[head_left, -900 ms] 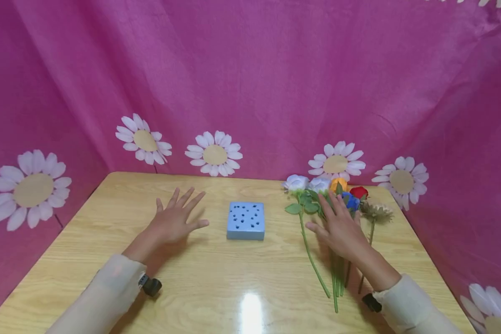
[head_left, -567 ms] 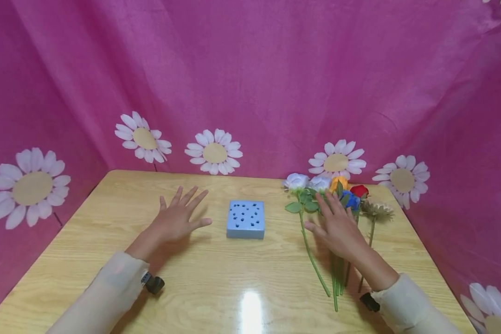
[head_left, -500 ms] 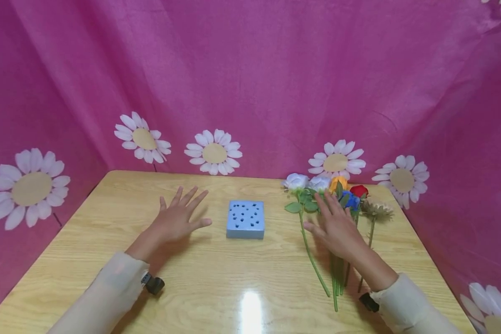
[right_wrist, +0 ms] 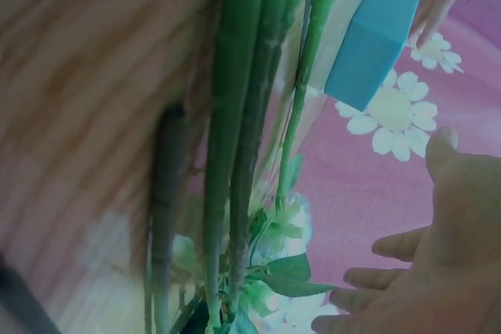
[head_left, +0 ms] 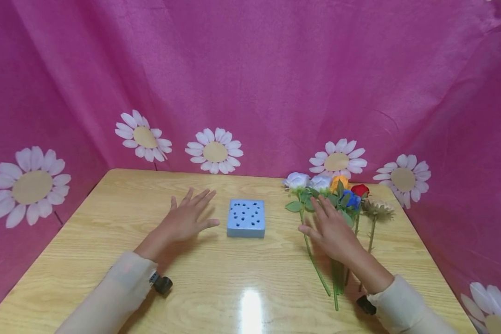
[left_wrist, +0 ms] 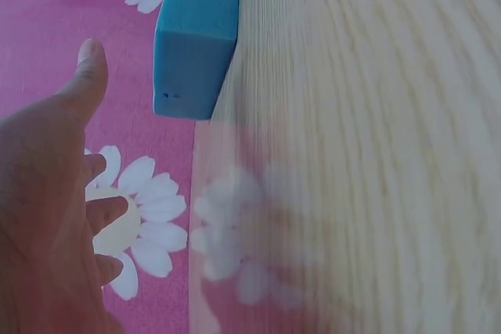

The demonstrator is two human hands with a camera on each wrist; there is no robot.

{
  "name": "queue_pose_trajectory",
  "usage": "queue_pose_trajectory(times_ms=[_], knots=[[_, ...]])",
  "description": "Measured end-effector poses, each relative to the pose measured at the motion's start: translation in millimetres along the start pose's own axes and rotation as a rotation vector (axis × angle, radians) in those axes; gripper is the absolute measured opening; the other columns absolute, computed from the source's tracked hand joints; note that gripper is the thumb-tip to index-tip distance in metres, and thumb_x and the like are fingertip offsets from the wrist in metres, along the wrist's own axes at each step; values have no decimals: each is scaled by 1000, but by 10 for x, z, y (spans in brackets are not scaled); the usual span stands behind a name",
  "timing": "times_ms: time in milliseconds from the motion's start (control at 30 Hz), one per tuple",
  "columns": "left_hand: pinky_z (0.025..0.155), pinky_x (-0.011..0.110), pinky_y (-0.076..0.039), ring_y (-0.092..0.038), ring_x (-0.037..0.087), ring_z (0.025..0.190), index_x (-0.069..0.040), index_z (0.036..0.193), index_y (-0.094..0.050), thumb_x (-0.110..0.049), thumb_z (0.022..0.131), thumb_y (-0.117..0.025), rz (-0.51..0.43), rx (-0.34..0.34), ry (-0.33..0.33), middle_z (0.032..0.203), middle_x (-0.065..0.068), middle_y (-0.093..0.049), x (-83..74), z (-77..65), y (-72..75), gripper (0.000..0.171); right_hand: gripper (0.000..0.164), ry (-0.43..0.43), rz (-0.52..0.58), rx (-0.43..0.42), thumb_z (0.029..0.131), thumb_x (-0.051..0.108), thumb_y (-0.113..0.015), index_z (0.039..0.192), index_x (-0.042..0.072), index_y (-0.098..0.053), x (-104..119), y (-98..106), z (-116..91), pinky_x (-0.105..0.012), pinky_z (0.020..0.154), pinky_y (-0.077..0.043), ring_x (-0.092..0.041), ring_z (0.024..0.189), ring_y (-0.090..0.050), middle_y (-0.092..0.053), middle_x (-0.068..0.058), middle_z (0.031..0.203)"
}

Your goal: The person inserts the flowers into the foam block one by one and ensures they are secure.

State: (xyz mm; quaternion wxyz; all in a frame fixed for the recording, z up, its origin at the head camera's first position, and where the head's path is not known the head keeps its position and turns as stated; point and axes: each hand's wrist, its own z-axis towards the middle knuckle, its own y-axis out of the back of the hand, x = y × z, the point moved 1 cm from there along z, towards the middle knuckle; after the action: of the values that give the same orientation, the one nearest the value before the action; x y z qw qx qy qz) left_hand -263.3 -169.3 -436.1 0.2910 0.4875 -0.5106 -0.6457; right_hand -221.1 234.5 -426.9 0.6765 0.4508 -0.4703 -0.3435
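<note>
A light-blue square block [head_left: 246, 218] with several holes in its top sits mid-table. My left hand [head_left: 188, 221] hovers left of it, fingers spread and holding nothing; the left wrist view has the block [left_wrist: 196, 44] beyond the thumb. Above the stems of several artificial flowers, my right hand [head_left: 333, 232] is held with straight, spread fingers and grips nothing. The blooms include pale white ones [head_left: 296, 180], an orange one [head_left: 340, 183], a blue one [head_left: 351, 199], a red one [head_left: 360, 190] and a brownish one [head_left: 377, 208]. My right hand hides part of the green stems [right_wrist: 235, 115].
The wooden table [head_left: 217, 278] reaches back to a pink curtain [head_left: 250, 83] printed with white daisies, which also hangs along both sides. A bright light reflection lies on the tabletop near the front.
My left hand has shifted right, closer to the block. My right hand has drifted slightly left over the flowers. The block and the flowers have stayed in place.
</note>
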Motion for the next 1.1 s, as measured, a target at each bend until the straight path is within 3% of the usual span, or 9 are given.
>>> queue_pose_trajectory(times_ms=[200, 433, 633, 833, 1000, 1100], knots=[[114, 78, 1, -3, 43, 158, -28, 167, -16, -66, 98, -55, -43, 8, -25, 173, 5, -18, -62, 25, -55, 88, 88, 1, 36, 19, 103, 54, -56, 165, 4, -18, 23, -12, -29, -72, 109, -34, -50, 153, -19, -16, -25, 169], [115, 78, -1, -6, 44, 158, -26, 166, -21, -67, 98, -53, -99, 21, -47, 171, 10, -24, -115, 56, -125, 86, 86, 13, 69, 36, 103, 56, -54, 164, 6, -20, 46, -9, -44, -69, 99, -45, -52, 143, -38, -22, -25, 167], [120, 72, -4, -9, 40, 158, -27, 166, -21, -67, 99, -52, -180, 57, -55, 168, 5, -31, -151, 73, -169, 84, 84, 18, 112, 57, 104, 55, -54, 164, 5, -21, 67, -13, -66, -68, 104, -42, -51, 140, -44, -24, -25, 167], [123, 62, -18, -19, 36, 157, -24, 166, -21, -63, 100, -53, -277, 86, -76, 166, 6, -35, -181, 105, -221, 83, 84, 15, 155, 74, 105, 52, -55, 164, 4, -20, 96, -21, -90, -69, 108, -38, -52, 141, -41, -25, -25, 166], [123, 51, -26, -37, 25, 151, -21, 166, -20, -57, 101, -57, -386, 99, -97, 164, 7, -38, -213, 112, -245, 83, 84, 16, 185, 82, 104, 51, -56, 164, 5, -20, 88, -54, -113, -70, 112, -33, -51, 145, -35, -27, -27, 165], [123, 51, -27, -39, 27, 150, -19, 166, -21, -52, 102, -58, -415, 101, -103, 162, 10, -41, -224, 116, -266, 81, 84, 16, 198, 95, 104, 49, -58, 164, 4, -20, 82, -80, -128, -71, 113, -29, -52, 149, -28, -27, -28, 164]])
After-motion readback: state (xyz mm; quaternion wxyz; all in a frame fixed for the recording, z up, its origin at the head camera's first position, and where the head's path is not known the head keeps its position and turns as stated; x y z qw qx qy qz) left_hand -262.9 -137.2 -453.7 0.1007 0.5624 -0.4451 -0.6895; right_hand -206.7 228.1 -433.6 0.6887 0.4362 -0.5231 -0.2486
